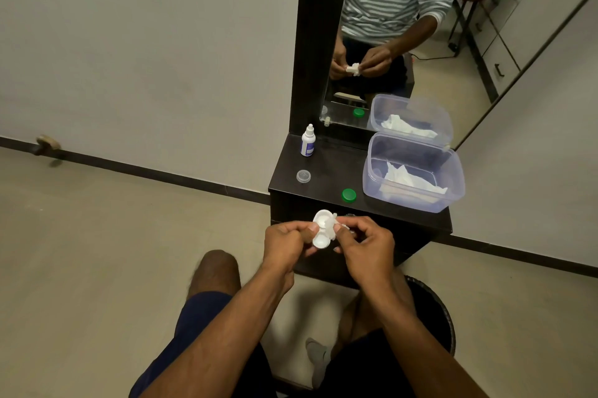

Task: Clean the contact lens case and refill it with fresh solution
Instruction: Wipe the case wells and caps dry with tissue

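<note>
Lens case [321, 229] pinched in left grip [288, 240], tissue [333, 224] in right grip [362, 244].

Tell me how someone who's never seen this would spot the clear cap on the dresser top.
Start at the dark dresser top below the mirror. Along its left side stands a small white solution bottle; just in front of that, towards the person, lies the clear cap. Unlike the green cap beside the plastic tub, it is see-through and colourless.
</note>
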